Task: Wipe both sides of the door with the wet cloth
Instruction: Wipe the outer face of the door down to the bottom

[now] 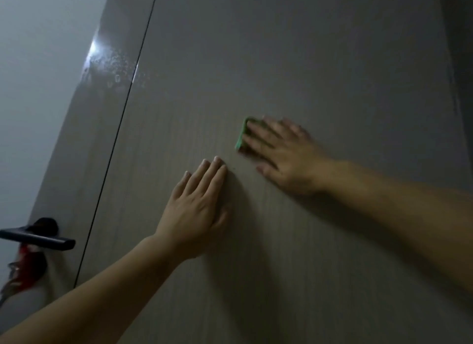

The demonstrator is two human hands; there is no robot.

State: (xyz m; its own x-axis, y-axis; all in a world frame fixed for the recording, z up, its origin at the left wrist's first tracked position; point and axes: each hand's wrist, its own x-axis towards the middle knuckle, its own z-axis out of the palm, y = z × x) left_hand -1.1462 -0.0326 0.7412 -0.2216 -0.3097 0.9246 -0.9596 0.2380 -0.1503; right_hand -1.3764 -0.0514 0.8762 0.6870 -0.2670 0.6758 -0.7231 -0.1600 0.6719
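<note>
Right hand (pixel 279 154) flat, pressing small green folded cloth (pixel 242 136) on grey-brown wood-grain door (pixel 307 62), left hand (pixel 198 210) flat just below-left of cloth, broad bare panel above it, black lever handle (pixel 38 237) far left at door's edge

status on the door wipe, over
Right hand flat, pressing cloth on door. Left hand flat on door, holding nothing. Handle off to the left, apart from both hands.

A folded green cloth (pixel 242 133) lies flat against the grey-brown, wood-grained door (pixel 307 62).
</note>
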